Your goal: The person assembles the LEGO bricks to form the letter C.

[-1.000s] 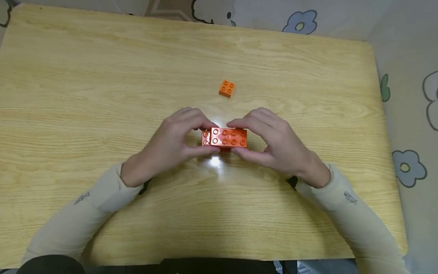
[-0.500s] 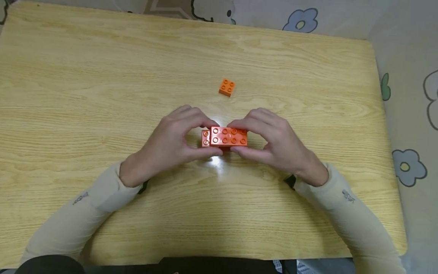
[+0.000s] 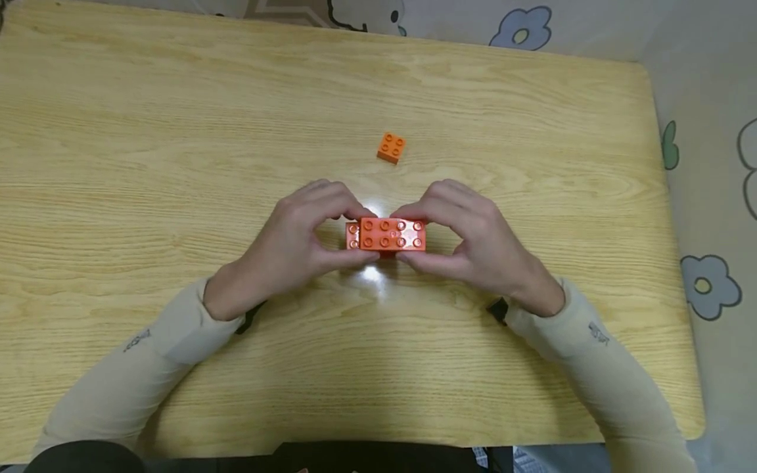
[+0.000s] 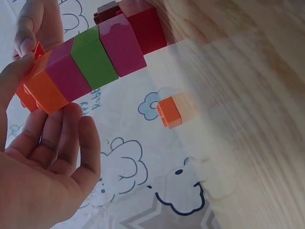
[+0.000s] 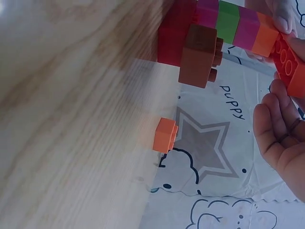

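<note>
A stack of toy building bricks stands on the table. From the table upward, a red brick [image 4: 147, 29], a magenta brick [image 4: 122, 45], a green brick [image 4: 94, 58], another magenta brick [image 4: 68, 70] and an orange brick [image 4: 46, 89] follow. Across the top lies a long orange-red brick [image 3: 393, 234], overhanging to the right; its hollow underside shows in the right wrist view. My left hand [image 3: 296, 230] grips the orange brick near the top, between thumb and fingers. With thumb and fingertips, my right hand [image 3: 473, 233] pinches the long brick's far and near sides.
A small loose orange brick [image 3: 391, 148] lies on the wooden table [image 3: 177, 131] beyond the stack. Low on the stack, a brown brick [image 5: 198, 56] sits beside the magenta one. A patterned wall [image 3: 704, 230] borders the table's far and right edges.
Both hands stay nearly in place around the top bricks. The shine on the long brick has passed from its left end to its right end. The head view has shifted slightly.
</note>
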`<state>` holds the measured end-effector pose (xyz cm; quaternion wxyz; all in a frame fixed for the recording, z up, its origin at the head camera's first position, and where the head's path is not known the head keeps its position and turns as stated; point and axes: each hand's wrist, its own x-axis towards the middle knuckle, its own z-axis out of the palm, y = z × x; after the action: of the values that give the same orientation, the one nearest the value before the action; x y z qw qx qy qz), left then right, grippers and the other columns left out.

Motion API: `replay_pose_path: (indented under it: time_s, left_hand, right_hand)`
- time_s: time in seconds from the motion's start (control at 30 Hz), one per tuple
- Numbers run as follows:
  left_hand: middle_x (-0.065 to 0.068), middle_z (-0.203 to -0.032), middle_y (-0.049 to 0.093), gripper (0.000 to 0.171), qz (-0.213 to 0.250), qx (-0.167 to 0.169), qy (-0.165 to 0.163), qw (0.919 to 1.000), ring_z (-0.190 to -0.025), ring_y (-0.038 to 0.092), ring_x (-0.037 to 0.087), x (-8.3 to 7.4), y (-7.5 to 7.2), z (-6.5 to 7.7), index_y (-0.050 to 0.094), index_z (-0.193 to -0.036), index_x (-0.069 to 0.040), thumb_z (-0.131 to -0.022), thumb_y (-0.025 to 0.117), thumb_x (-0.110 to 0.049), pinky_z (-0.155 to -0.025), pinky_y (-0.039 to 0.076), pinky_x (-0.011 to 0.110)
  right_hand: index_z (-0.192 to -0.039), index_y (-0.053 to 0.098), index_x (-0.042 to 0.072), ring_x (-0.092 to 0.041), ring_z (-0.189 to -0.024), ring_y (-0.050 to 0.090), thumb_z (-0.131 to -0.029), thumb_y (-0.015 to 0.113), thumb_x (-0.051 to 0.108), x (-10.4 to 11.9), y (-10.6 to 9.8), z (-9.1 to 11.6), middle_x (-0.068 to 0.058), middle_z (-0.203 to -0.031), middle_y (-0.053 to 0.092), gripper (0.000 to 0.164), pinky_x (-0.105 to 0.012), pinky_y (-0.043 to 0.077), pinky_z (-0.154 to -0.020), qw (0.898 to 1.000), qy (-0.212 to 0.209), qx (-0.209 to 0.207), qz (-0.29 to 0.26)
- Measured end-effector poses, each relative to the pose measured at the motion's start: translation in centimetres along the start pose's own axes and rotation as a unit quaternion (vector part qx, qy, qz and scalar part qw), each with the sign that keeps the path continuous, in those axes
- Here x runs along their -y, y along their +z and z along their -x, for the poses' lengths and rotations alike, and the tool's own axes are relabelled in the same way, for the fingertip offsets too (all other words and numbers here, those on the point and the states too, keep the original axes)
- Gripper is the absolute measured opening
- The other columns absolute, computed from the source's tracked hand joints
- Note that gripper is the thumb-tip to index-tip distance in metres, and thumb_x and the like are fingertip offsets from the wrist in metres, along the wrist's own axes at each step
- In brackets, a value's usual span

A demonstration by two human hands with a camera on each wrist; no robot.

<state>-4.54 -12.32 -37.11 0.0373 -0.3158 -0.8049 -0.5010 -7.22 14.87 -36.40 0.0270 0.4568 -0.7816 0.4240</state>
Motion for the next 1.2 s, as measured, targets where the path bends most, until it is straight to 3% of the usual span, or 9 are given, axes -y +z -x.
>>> replay_pose_path:
  time_s: [0.33, 0.47, 0.57, 0.7, 0.93, 1.2]
  left_hand:
    - [0.002, -0.101, 0.077, 0.034, -0.02, 0.011, -0.026, 0.9994, -0.1, 0.065, 0.02, -0.32, -0.09, 0.13, 0.08, -0.104, -0.004, -0.079, 0.101, -0.017, -0.09, 0.053, 0.042]
    - [0.005, -0.105, 0.077, 0.044, -0.037, 0.013, -0.024, 0.999, -0.102, 0.065, 0.023, -0.51, -0.16, 0.14, 0.08, -0.111, -0.002, -0.079, 0.101, -0.023, -0.092, 0.053, 0.043]
    - [0.005, -0.106, 0.077, 0.046, -0.029, 0.002, -0.013, 0.9995, -0.104, 0.066, 0.023, -0.52, -0.21, 0.05, 0.08, -0.113, -0.002, -0.078, 0.102, -0.022, -0.094, 0.053, 0.043]
    - [0.004, -0.103, 0.077, 0.036, -0.018, -0.011, 0.006, 0.9998, -0.102, 0.067, 0.022, -0.41, -0.25, -0.03, 0.08, -0.106, -0.002, -0.079, 0.1, -0.014, -0.092, 0.054, 0.042]
    - [0.005, -0.099, 0.076, 0.036, -0.024, -0.018, 0.028, 0.9992, -0.098, 0.066, 0.023, -0.4, -0.29, -0.06, 0.078, -0.104, -0.001, -0.078, 0.101, -0.012, -0.088, 0.054, 0.04]
    - [0.004, -0.098, 0.077, 0.033, -0.033, -0.01, 0.019, 0.9992, -0.098, 0.066, 0.022, -0.34, -0.26, -0.17, 0.079, -0.102, -0.003, -0.079, 0.1, -0.014, -0.088, 0.055, 0.042]
  right_hand:
    - [-0.116, 0.08, -0.001, -0.022, -0.093, 0.063, -0.102, 0.076, 0.04, 0.01, -0.03, -0.13, -0.006, -0.093, 0.071, 0.044, -0.034, 0.05, -0.087, 1.0, -0.001, 0.005, 0.013]
    - [-0.114, 0.08, -0.001, -0.022, -0.091, 0.063, -0.104, 0.072, 0.044, 0.07, -0.11, -0.11, -0.006, -0.093, 0.072, 0.047, -0.033, 0.05, -0.087, 1.0, -0.005, 0.009, 0.017]
    - [-0.114, 0.081, -0.001, -0.022, -0.09, 0.063, -0.102, 0.075, 0.04, 0.04, -0.14, -0.16, -0.006, -0.093, 0.073, 0.043, -0.033, 0.05, -0.087, 1.0, -0.004, 0.011, 0.017]
    - [-0.114, 0.081, -0.002, -0.022, -0.09, 0.064, -0.098, 0.079, 0.033, -0.03, -0.18, -0.41, -0.006, -0.094, 0.073, 0.038, -0.033, 0.051, -0.087, 1.0, -0.003, 0.017, 0.015]
    - [-0.115, 0.08, -0.002, -0.021, -0.089, 0.063, -0.099, 0.078, 0.035, -0.07, -0.31, -0.68, -0.006, -0.093, 0.072, 0.04, -0.032, 0.05, -0.084, 1.0, -0.007, 0.021, 0.008]
    - [-0.115, 0.08, -0.004, -0.022, -0.088, 0.063, -0.095, 0.082, 0.027, -0.07, -0.44, -0.71, -0.007, -0.093, 0.072, 0.037, -0.031, 0.05, -0.083, 0.999, -0.018, 0.027, 0.016]
